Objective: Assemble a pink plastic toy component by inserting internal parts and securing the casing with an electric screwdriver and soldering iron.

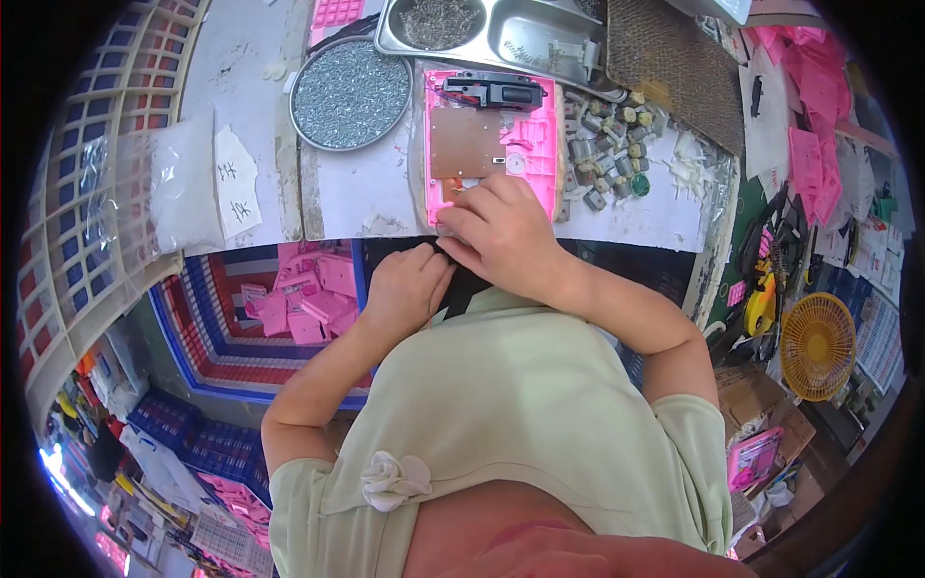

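Observation:
A pink plastic housing [541, 144] lies inside-up on the table in front of me. It holds a brown circuit board [467, 135], and a black box-shaped part [493, 92] sits across its far end. My right hand [506, 231] reaches over the housing's near end with fingers bent, the tips together at its near left corner. Just left of it and lower, at the table edge, my left hand [409, 284] is closed with its fingers curled together. What either set of fingertips pinches is too small or hidden to make out.
Left of the housing stands a round metal dish [352, 93] of small screws. A steel compartment tray [501, 39] is beyond it. Small motors [607, 144] and white plastic pieces [689, 164] lie to the right. Below the table's left edge, a blue-rimmed crate [226, 371] contains pink housings.

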`<state>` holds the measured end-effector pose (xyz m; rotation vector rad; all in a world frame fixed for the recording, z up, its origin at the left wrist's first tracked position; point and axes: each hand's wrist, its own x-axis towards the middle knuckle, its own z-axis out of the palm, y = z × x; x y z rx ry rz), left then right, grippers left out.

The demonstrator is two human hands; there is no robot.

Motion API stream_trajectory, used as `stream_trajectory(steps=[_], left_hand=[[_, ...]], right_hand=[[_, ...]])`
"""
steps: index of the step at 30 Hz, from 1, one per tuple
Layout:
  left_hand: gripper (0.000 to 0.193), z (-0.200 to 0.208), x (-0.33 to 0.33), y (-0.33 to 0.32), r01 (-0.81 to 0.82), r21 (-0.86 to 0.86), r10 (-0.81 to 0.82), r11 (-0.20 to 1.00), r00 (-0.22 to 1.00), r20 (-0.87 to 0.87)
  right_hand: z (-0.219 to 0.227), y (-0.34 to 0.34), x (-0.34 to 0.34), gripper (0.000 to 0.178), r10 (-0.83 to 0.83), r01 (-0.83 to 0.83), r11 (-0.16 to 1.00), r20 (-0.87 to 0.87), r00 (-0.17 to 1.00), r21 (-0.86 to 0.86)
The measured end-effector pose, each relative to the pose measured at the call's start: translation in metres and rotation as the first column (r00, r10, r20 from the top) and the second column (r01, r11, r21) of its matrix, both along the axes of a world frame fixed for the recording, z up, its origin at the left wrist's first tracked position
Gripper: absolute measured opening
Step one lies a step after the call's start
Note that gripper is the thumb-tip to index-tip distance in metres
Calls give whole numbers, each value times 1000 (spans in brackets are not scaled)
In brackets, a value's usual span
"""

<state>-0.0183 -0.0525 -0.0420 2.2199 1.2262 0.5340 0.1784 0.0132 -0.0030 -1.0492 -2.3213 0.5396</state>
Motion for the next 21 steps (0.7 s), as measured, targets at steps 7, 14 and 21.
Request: stream_trajectory(steps=[7, 14, 21], left_hand=[[23, 34, -35, 26, 311, -245, -325, 918, 945, -20], [22, 35, -24, 77, 156, 10, -156, 988, 973, 168], [17, 28, -23, 82, 176, -38, -160, 984, 953, 256]], right_hand=[[-9, -1, -9, 31, -97, 91, 993, 84, 992, 77], [17, 15, 18, 30, 102, -102, 993, -8, 995, -52], [81, 162, 173, 6, -438, 406, 899, -308, 844, -167]])
